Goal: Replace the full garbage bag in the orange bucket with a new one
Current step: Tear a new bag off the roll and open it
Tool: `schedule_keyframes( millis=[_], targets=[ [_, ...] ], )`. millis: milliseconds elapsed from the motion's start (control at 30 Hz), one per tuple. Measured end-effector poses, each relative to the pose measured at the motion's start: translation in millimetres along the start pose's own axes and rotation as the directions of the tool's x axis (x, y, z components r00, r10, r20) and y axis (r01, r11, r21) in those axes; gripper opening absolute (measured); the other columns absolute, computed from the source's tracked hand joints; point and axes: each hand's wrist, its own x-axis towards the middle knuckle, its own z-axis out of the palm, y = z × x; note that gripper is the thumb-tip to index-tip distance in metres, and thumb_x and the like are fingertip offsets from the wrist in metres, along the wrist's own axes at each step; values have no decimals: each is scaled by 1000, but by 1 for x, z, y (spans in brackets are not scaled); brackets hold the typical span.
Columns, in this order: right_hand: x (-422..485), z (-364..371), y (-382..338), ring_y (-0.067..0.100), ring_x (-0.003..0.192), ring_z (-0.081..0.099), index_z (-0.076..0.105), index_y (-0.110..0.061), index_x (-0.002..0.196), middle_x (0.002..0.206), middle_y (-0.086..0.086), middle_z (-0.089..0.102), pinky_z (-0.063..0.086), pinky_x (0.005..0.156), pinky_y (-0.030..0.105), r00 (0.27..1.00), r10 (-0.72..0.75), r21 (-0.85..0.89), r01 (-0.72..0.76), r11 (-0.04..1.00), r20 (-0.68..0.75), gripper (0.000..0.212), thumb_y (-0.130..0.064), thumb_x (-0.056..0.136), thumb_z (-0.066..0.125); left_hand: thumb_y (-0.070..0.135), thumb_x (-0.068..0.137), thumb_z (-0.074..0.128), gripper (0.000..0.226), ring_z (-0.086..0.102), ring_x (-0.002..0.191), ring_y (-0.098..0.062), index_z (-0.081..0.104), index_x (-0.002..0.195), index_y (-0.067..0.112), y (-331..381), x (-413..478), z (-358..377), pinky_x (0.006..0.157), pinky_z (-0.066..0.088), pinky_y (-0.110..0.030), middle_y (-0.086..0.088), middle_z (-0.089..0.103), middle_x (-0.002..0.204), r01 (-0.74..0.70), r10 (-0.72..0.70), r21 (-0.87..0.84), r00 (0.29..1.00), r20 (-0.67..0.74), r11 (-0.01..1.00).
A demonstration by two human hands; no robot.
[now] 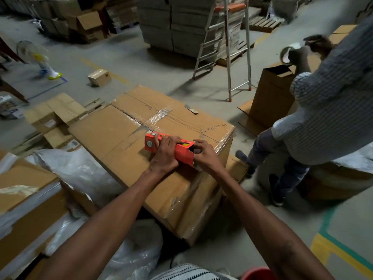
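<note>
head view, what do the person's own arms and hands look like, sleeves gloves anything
The left forearm and right forearm are bare as far up as the frame shows: no sleeves in sight. The left hand and right hand wear no gloves; no watch, band or ring shows. At the bottom edge is a white garment with black zigzag marks.

Beyond the left hand (165, 152): the bare big carton top (125, 126) gives flat, open reach. Orange box (171, 147) fills the gap to the right hand (205, 156). Left: plastic sheeting (80, 170) and wrapped cartons (30, 190) crowd the edge. Right: carton edge drops away; a second person (323, 110) stands near, blocking.
</note>
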Motion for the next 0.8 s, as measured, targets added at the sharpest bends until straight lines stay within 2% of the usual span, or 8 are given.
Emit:
schedule_keyframes(
  millis=[67, 133, 200, 367, 400, 500, 633, 800],
  targets=[
    [6, 5, -2, 14, 109, 59, 59, -3, 127, 127, 3, 59, 49, 74, 9, 998, 69, 8, -69, 998, 3, 63, -24, 72, 82, -3, 46, 66, 65, 56, 103, -24, 56, 108, 13, 0, 1, 0, 117, -5, -36, -4, 65, 110, -10, 10, 5, 1000, -2, 1000],
    [10, 10, -2, 22, 95, 67, 67, -19, 98, 106, 6, 69, 57, 79, 35, 996, 91, 21, -91, 996, -21, 47, -40, 58, 81, -2, 46, 67, 66, 55, 103, -24, 54, 109, 15, 0, 2, 0, 117, -5, -36, -4, 65, 109, -14, 14, 8, 1000, 4, 1000],
    [14, 11, -1, 22, 82, 64, 66, -26, 78, 94, 2, 64, 55, 69, 36, 995, 99, 8, -99, 995, -33, 35, -46, 52, 78, -1, 47, 67, 67, 56, 104, -25, 53, 110, 16, 0, 3, 0, 117, -7, -37, -4, 65, 111, -15, 15, 11, 1000, 21, 1000],
    [4, 5, -5, 30, 92, 65, 76, -6, 90, 111, 8, 58, 54, 50, 28, 991, 121, 74, -116, 990, -59, 37, -23, 58, 85, 2, 56, 71, 63, 57, 110, -26, 54, 115, 14, -4, 6, -5, 117, -5, -51, -3, 61, 117, -60, 55, 39, 991, 119, 997],
    [-1, 2, -7, 28, 94, 64, 76, -5, 88, 111, 8, 58, 56, 52, 30, 990, 127, 114, -119, 986, -67, 36, -20, 58, 87, 2, 57, 71, 62, 57, 111, -27, 54, 117, 13, -5, 7, -7, 116, -1, -56, -4, 61, 118, -66, 60, 45, 989, 134, 997],
    [-17, -11, -14, 17, 89, 62, 77, -6, 90, 99, 9, 64, 58, 79, 33, 994, 88, 164, -76, 984, -67, 26, -13, 68, 87, 1, 59, 69, 64, 57, 111, -28, 53, 119, 13, -6, 10, -13, 113, 6, -65, -5, 61, 119, -86, 70, 83, 982, 173, 993],
    [-36, -43, -8, 24, 88, 68, 75, -4, 95, 94, 13, 71, 56, 79, 36, 994, 111, 255, -109, 961, 4, 24, -14, 75, 82, 1, 65, 68, 58, 55, 113, -30, 54, 120, 10, -5, 17, -16, 114, 4, -65, -7, 60, 117, -33, 12, 85, 971, 238, 996],
    [-49, -75, 10, 32, 102, 66, 60, 9, 108, 111, 26, 65, 55, 91, 40, 984, 163, 389, -180, 904, 77, 33, -3, 80, 74, 6, 72, 67, 52, 53, 117, -28, 53, 121, 10, 2, 24, -13, 115, 3, -65, -7, 59, 117, 0, -20, 72, 958, 285, 997]
  ],
)
